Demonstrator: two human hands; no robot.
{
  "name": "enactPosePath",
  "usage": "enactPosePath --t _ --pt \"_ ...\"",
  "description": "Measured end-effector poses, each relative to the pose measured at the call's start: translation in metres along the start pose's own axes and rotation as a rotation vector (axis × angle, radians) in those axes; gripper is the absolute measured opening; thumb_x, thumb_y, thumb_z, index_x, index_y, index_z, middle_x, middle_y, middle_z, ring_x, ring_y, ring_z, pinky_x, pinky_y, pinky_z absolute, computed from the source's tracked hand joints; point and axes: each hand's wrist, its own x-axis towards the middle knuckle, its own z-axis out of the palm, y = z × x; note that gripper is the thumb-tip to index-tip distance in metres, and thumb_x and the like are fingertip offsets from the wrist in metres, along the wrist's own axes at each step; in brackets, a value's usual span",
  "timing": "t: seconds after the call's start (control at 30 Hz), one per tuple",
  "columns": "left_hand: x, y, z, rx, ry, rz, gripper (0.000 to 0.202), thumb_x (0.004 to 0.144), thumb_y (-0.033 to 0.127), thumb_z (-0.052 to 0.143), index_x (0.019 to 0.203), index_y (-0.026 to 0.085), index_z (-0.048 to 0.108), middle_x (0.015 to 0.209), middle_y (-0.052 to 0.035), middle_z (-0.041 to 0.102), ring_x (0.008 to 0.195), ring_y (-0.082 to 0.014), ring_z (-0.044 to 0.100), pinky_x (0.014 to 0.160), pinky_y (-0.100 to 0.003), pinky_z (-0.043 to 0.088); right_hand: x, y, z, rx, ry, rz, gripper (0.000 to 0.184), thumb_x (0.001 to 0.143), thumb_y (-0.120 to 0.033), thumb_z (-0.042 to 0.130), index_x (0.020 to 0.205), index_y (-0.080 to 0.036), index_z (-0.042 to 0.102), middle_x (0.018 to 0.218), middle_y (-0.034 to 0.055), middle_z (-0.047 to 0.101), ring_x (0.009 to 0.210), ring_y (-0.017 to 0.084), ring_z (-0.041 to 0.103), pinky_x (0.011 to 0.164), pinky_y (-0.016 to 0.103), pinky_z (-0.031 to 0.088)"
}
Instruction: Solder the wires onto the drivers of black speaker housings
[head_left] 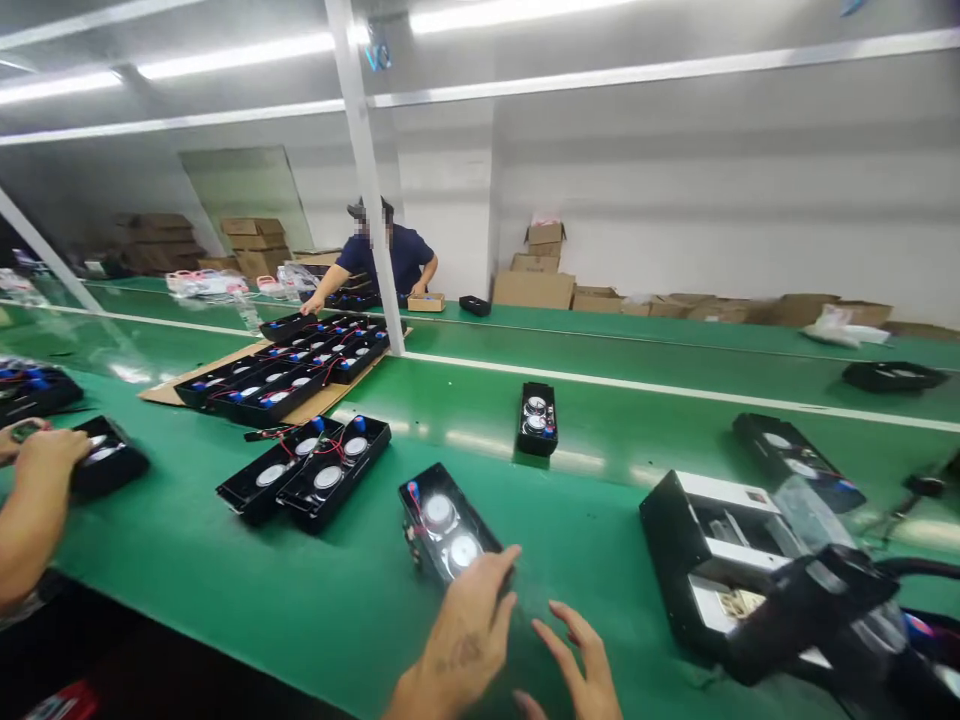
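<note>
A black speaker box with two pale round drivers and a blue part with red wire lies slanted on the green bench in front of me. My left hand is at its near right end, covering that corner, with thumb and forefinger stretched apart; whether it touches the box I cannot tell. Just to the right, my right hand has its fingers spread and holds nothing. Farther right stands a black-and-white case with open compartments, beside a dark, blurred power-tool-like object.
Two speaker boxes lie left of centre; another sits ahead on the shiny green strip. Several fill a cardboard sheet. A neighbour's hands work on a box at far left. Across the bench, a co-worker reaches toward the boxes.
</note>
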Motion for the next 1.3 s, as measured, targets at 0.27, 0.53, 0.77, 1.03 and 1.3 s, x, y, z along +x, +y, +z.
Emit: enactPosePath --t 0.27,0.53,0.77,1.03,1.3 --pt "0.023 0.013 -0.040 -0.301 0.093 0.038 0.031 0.103 0.015 0.052 0.124 0.028 0.071 0.118 -0.0041 0.079 0.111 -0.0175 0.075 0.103 -0.030 0.060 0.053 -0.032 -0.018 -0.082 -0.122 -0.081 0.036 0.093 -0.014 0.058 0.127 -0.026 0.064 0.137 0.0110 0.066 0.138 0.032 0.056 0.107 0.051 0.050" --pt "0.032 -0.079 -0.042 -0.256 0.260 -0.328 0.029 0.099 0.041 0.060 0.118 0.027 0.076 0.127 -0.0068 0.075 0.124 -0.0257 0.069 0.116 -0.050 0.052 0.091 0.021 -0.067 -0.077 -0.424 0.008 0.031 0.088 -0.004 0.057 0.108 -0.026 0.067 0.134 0.0070 0.069 0.141 0.032 0.055 0.113 0.055 0.046" --pt "0.025 -0.095 -0.006 -0.441 0.035 -0.418 0.045 0.094 0.057 0.065 0.129 0.029 0.070 0.156 -0.0093 0.057 0.145 -0.0302 0.054 0.125 -0.054 0.041 0.079 0.014 -0.078 -0.086 -0.151 0.101 0.017 0.093 -0.017 0.064 0.110 -0.022 0.065 0.115 0.0118 0.073 0.106 0.028 0.069 0.091 0.043 0.056" --pt "0.029 -0.071 -0.018 -0.339 -0.116 -0.206 0.029 0.097 0.044 0.066 0.121 0.030 0.074 0.165 -0.0069 0.046 0.153 -0.0329 0.045 0.126 -0.058 0.039 0.052 -0.043 -0.011 -0.021 -0.266 0.360 0.014 0.096 -0.017 0.058 0.103 -0.024 0.068 0.092 0.0051 0.077 0.082 0.024 0.073 0.074 0.035 0.051" --pt "0.024 -0.054 0.000 -0.189 -0.056 -0.113 0.029 0.101 0.034 0.060 0.079 0.023 0.076 0.136 -0.0073 0.070 0.149 -0.0351 0.042 0.123 -0.068 0.038 0.067 -0.048 -0.027 0.902 0.021 0.996 0.036 0.094 -0.056 0.066 0.099 -0.022 0.055 0.100 0.0083 0.074 0.083 0.024 0.078 0.066 0.033 0.062"
